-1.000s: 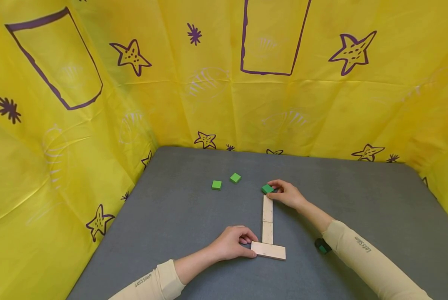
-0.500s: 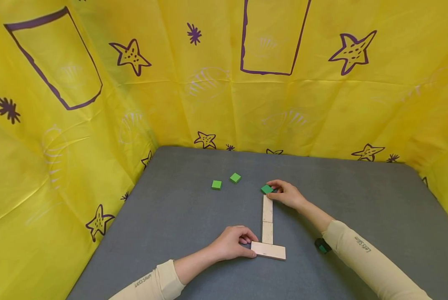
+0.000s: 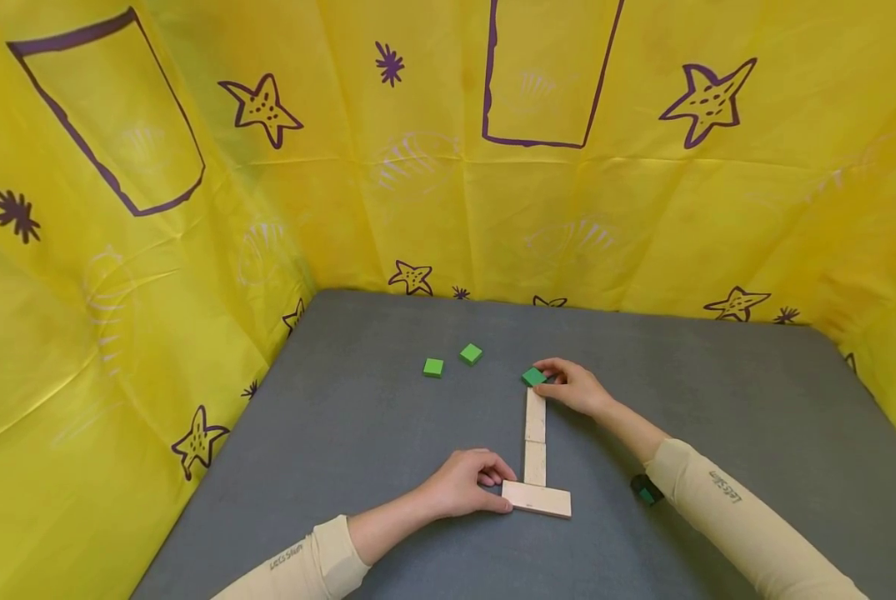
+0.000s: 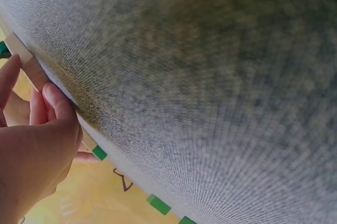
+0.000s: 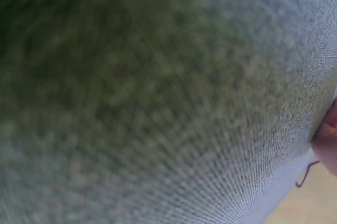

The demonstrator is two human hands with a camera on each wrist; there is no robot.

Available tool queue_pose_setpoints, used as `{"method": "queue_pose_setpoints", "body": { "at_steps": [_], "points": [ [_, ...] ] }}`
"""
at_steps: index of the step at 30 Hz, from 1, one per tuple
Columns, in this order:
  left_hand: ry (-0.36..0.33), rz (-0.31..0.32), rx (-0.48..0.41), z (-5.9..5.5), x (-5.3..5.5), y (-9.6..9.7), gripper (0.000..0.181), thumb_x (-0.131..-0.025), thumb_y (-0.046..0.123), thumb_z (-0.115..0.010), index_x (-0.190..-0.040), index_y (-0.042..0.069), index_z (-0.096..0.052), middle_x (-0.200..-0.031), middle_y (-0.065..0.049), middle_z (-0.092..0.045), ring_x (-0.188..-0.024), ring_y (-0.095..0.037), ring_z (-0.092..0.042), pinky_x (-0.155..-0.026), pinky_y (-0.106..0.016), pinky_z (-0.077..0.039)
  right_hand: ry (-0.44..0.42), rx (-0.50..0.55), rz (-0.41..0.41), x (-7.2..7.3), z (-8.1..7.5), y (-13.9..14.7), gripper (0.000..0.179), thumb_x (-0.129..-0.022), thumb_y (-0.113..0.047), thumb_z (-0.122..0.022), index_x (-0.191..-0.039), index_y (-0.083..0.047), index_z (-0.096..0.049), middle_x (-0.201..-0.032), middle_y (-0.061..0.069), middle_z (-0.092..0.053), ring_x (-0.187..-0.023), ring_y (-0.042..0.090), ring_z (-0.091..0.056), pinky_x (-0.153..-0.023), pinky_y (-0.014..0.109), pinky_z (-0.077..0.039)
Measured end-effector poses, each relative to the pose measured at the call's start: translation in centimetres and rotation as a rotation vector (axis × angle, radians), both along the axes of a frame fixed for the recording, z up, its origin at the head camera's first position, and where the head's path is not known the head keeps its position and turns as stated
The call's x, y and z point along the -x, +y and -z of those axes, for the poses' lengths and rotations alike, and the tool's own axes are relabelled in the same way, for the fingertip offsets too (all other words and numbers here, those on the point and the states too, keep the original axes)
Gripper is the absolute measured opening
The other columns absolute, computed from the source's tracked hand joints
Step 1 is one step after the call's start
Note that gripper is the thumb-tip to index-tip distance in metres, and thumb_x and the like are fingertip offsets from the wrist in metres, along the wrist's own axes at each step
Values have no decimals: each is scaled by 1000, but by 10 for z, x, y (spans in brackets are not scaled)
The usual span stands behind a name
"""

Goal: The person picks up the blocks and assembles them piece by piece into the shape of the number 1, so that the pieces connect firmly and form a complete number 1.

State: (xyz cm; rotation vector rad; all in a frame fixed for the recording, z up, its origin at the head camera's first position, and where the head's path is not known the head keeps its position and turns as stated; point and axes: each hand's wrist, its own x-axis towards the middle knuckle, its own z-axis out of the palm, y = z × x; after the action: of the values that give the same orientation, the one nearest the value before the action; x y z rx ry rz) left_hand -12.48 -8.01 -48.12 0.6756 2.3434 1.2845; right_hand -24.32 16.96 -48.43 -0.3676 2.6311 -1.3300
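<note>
My left hand (image 3: 458, 487) pinches the left end of a flat wooden block (image 3: 541, 500) lying crosswise on the grey table, thumb at its near corner and index finger at the far one. Two more wooden blocks, a nearer one (image 3: 535, 463) and a farther one (image 3: 535, 415), lie end to end in a line leading away from it. At the far end of that line my right hand (image 3: 578, 392) holds a dark green square block (image 3: 533, 377) between thumb and fingers. In the left wrist view the crosswise block (image 4: 32, 69) shows by the left fingertips. The right wrist view catches only part of the right hand (image 5: 327, 142).
Two light green square blocks, one (image 3: 433, 367) left of the other (image 3: 471, 354), lie farther back on the grey tabletop (image 3: 365, 417). A dark item with a green face (image 3: 647, 492) shows beside the right sleeve. Yellow printed cloth (image 3: 448, 208) surrounds the table.
The dark green block has shifted very slightly left with the right hand's fingers. The left hand and wooden blocks keep their places; the head view tilts a little.
</note>
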Motion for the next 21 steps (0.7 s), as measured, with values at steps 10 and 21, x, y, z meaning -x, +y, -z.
{"method": "queue_pose_setpoints", "body": {
  "at_steps": [10,21],
  "points": [
    [24,13,9,-1,0,0,27,-73,10,-86,-97,10,-72,-85,10,-61,-79,-1,-55,-76,-17,-48,-26,2,6,1,0,-1,42,-89,-20,-70,-127,-4,-61,-110,14,-61,-87,22,-51,-76,33,-40],
    [36,15,17,0,1,1,27,-74,11,-85,-97,10,-72,-85,10,-61,-80,-1,-55,-77,-17,-48,-33,11,26,3,-1,-5,39,-91,-19,-69,-125,-3,-62,-107,14,-62,-86,22,-50,-73,32,-39]
  ]
}}
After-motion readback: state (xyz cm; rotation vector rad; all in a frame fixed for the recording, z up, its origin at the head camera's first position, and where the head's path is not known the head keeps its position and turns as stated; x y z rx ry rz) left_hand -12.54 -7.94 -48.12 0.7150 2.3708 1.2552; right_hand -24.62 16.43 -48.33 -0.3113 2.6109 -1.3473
